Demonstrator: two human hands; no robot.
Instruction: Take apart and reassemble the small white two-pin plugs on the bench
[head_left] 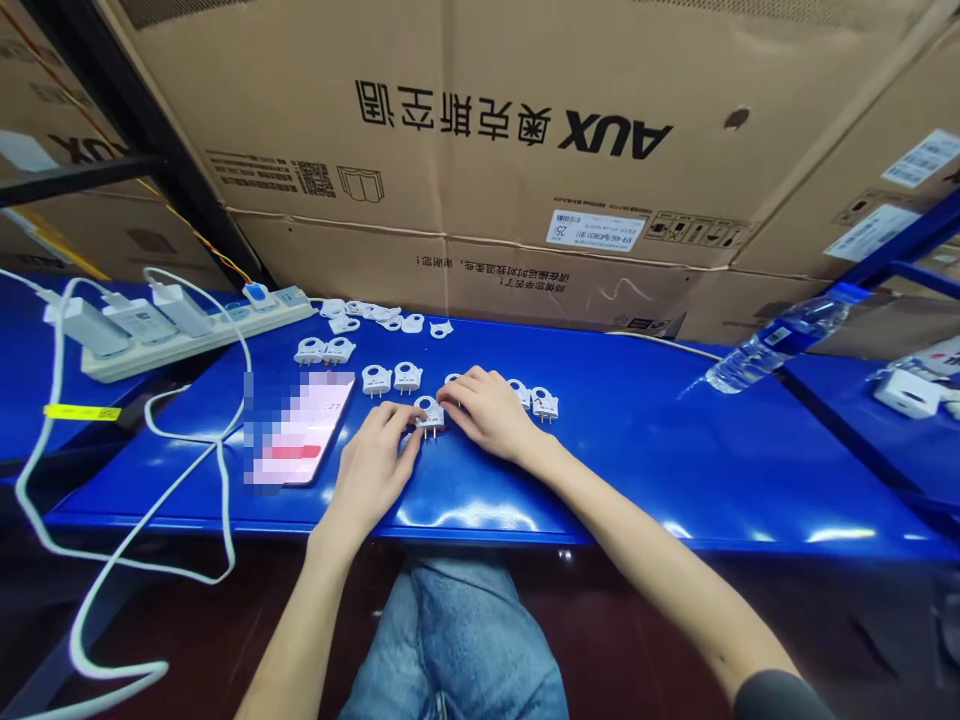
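On the counter (637,470), a phone (319,435) has a pixelated screen. The left hand (375,460) has a narrow grip on the white plug (430,412); the right hand (487,408), its grip hard to tell, partly hides another plug (452,379).

A storage or packing area doubles as a workbench, where a glossy blue metal shelf (660,465) serves as the work surface and a large AUX carton (465,190), its print upside down, stands behind it. Dark metal framing (169,170) rises at the left beside more brown cartons (45,110), while a loaded power strip (202,335) and small white plug-in units (407,378) line the shelf.
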